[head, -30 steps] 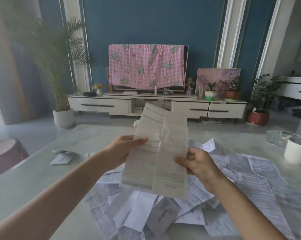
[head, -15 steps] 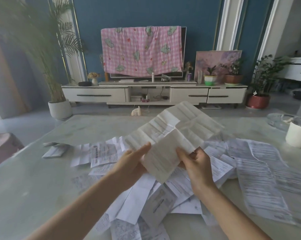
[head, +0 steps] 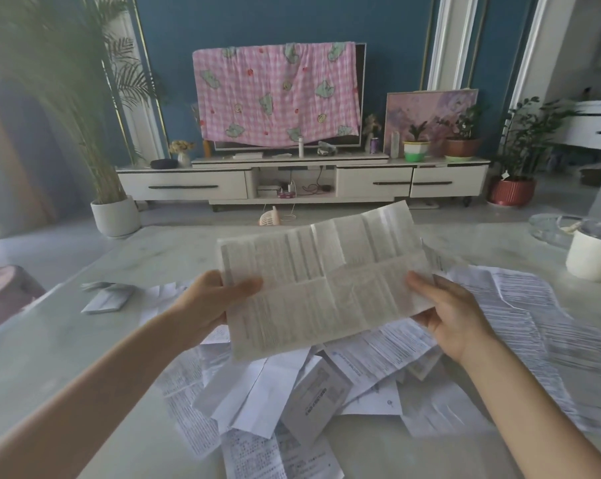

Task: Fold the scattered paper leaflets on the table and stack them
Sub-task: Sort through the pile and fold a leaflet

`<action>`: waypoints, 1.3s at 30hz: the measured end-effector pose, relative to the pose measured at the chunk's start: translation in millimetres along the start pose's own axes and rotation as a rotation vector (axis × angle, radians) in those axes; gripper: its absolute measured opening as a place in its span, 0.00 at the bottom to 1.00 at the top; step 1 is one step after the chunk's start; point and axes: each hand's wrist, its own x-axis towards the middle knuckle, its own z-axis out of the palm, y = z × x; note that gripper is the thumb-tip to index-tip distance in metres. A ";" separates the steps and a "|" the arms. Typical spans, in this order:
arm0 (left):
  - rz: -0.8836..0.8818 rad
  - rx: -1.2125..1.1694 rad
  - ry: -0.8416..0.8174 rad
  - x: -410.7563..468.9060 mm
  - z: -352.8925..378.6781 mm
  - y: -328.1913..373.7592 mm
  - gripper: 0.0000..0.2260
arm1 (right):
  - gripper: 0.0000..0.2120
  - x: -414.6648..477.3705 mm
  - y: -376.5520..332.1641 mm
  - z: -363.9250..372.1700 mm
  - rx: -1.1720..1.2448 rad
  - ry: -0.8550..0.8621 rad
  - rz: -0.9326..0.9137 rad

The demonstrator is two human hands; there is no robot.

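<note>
I hold a creased printed leaflet [head: 321, 281] spread out flat and wide above the table. My left hand [head: 212, 304] pinches its left edge, thumb on top. My right hand [head: 447, 312] grips its right edge, thumb on the sheet and fingers underneath. Below lies a loose pile of scattered leaflets [head: 292, 392], some unfolded, some half folded, spreading to the right [head: 534, 323]. A small stack of folded leaflets [head: 107, 299] sits at the left on the pale marble table [head: 50, 357].
A white cylindrical container [head: 594, 254] and a clear glass dish [head: 551, 226] stand at the table's right rear. A dark stool [head: 5, 292] is beside the left edge. Beyond are a TV cabinet [head: 292, 181] and potted plants.
The leaflet was upright and narrow, then turned and opened out; now it is held wide and horizontal between both hands, which have moved apart. The camera tilted down slightly.
</note>
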 end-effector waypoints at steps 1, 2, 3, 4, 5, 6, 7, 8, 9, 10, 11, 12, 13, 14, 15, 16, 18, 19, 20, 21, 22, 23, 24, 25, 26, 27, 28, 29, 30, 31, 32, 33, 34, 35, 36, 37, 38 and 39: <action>0.005 0.022 0.028 0.7 -1.7 0.5 0.04 | 0.11 0.5 -0.4 -2.5 -0.048 -0.005 -0.006; 0.008 0.039 0.059 1.7 -3.4 1.0 0.04 | 0.11 0.4 -1.3 -4.9 -0.102 -0.023 -0.006; 0.010 0.045 0.085 2.0 -6.1 1.9 0.04 | 0.10 -0.3 -2.2 -5.8 -0.175 -0.058 0.002; 0.010 0.044 0.095 2.5 -7.9 2.9 0.05 | 0.11 -0.7 -3.7 -8.4 -0.265 -0.105 0.015; 0.004 0.050 0.088 2.8 -9.1 3.7 0.05 | 0.12 -1.3 -5.7 -11.2 -0.354 -0.158 0.032; -0.006 0.074 0.067 2.6 -9.8 4.0 0.06 | 0.13 -1.8 -7.4 -13.3 -0.420 -0.209 0.050; -0.018 0.112 0.043 2.0 -9.6 3.5 0.06 | 0.15 -2.3 -8.7 -14.8 -0.447 -0.248 0.065; -0.027 0.151 0.024 1.3 -8.7 2.5 0.07 | 0.17 -2.2 -8.5 -14.9 -0.439 -0.262 0.068; -0.030 0.178 0.012 0.7 -8.0 1.3 0.07 | 0.17 -2.1 -7.3 -13.3 -0.412 -0.244 0.055; -0.033 0.190 0.008 0.8 -7.1 -0.1 0.07 | 0.15 -2.1 -5.4 -10.6 -0.385 -0.200 0.022; -0.036 0.191 0.009 0.9 -7.3 -1.2 0.08 | 0.13 -2.1 -3.3 -7.3 -0.361 -0.143 -0.018; -0.038 0.182 0.005 0.9 -8.5 -2.1 0.09 | 0.10 -2.3 -1.7 -4.2 -0.334 -0.097 -0.051; -0.039 0.168 -0.014 0.5 -10.4 -2.6 0.10 | 0.09 -2.6 -0.8 -1.8 -0.307 -0.064 -0.071; -0.040 0.149 -0.049 -0.5 -12.9 -2.9 0.13 | 0.08 -3.0 -0.6 -0.6 -0.284 -0.045 -0.084; -0.047 0.125 -0.087 -1.7 -15.8 -3.1 0.18 | 0.07 -3.6 -1.2 0.0 -0.269 -0.034 -0.097; -0.066 0.104 -0.122 -2.4 -18.6 -4.7 0.24 | 0.07 -3.7 -1.8 -1.1 -0.266 -0.017 -0.120; -0.117 0.047 -0.187 -4.1 -24.1 -9.6 0.32 | 0.06 -3.0 -3.1 -2.8 -0.295 0.007 -0.187; -0.147 0.046 -0.220 -4.3 -26.7 -12.2 0.34 | 0.06 -2.8 -3.3 -4.9 -0.304 0.008 -0.210; -0.186 0.065 -0.251 -5.5 -28.8 -12.5 0.37 | 0.07 -1.9 -3.4 -6.7 -0.303 -0.002 -0.213; -0.232 0.088 -0.282 -7.5 -32.6 -10.7 0.39 | 0.08 -1.4 -4.5 -7.9 -0.294 -0.019 -0.195; -0.279 0.106 -0.318 -8.5 -37.5 -7.2 0.41 | 0.08 -1.0 -6.7 -9.9 -0.291 -0.041 -0.173; -0.313 0.116 -0.355 -8.7 -44.2 -2.7 0.40 | 0.09 -1.5 -10.2 -11.1 -0.304 -0.065 -0.157; -0.325 0.113 -0.382 -8.3 -49.8 3.6 0.38 | 0.09 -2.0 -13.9 -12.2 -0.328 -0.090 -0.153; -0.325 0.088 -0.386 -5.9 -54.6 10.8 0.35 | 0.09 -2.5 -17.5 -12.2 -0.351 -0.121 -0.145; -0.320 0.067 -0.360 -1.6 -56.2 17.5 0.33 | 0.10 -2.9 -19.9 -12.1 -0.354 -0.163 -0.124; -0.322 0.074 -0.337 3.8 -53.9 23.4 0.33 | 0.11 -4.8 -22.1 -9.8 -0.336 -0.221 -0.083; -0.328 0.111 -0.342 7.7 -46.5 29.1 0.36 | 0.12 -6.5 -22.5 -6.8 -0.314 -0.285 -0.038; -0.348 0.172 -0.387 9.6 -35.9 34.3 0.40 | 0.12 -8.7 -22.3 -3.1 -0.305 -0.339 -0.002; -0.376 0.255 -0.467 9.2 -23.4 37.5 0.42 | 0.12 -9.2 -21.1 0.6 -0.316 -0.381 0.012; -0.391 0.336 -0.560 7.2 -9.8 39.4 0.40 | 0.12 -10.6 -20.6 4.7 -0.331 -0.407 0.016; -0.388 0.382 -0.636 3.3 4.5 40.3 0.33 | 0.12 -11.0 -19.5 8.0 -0.342 -0.422 0.012; -0.393 0.387 -0.669 -0.6 17.5 39.9 0.22 | 0.13 -11.7 -18.8 10.5 -0.345 -0.432 0.011; -0.392 0.389 -0.665 -4.1 28.0 37.0 0.11 | 0.13 -11.4 -17.8 11.7 -0.351 -0.438 0.010; -0.383 0.425 -0.660 -6.5 35.2 33.1 0.04 | 0.13 -12.2 -17.8 12.4 -0.359 -0.442 0.012; -0.383 0.478 -0.662 -6.1 40.3 28.4 0.04 | 0.12 -12.2 -17.7 11.2 -0.366 -0.439 0.012; -0.373 0.524 -0.654 -6.0 42.1 24.5 0.05 | 0.12 -12.8 -18.5 9.6 -0.364 -0.432 0.013; -0.365 0.533 -0.654 -5.8 42.3 21.9 0.05 | 0.11 -12.0 -18.9 8.0 -0.336 -0.414 0.012; -0.352 0.507 -0.637 -6.0 40.9 20.3 0.05 | 0.11 -10.8 -19.6 5.8 -0.281 -0.369 0.010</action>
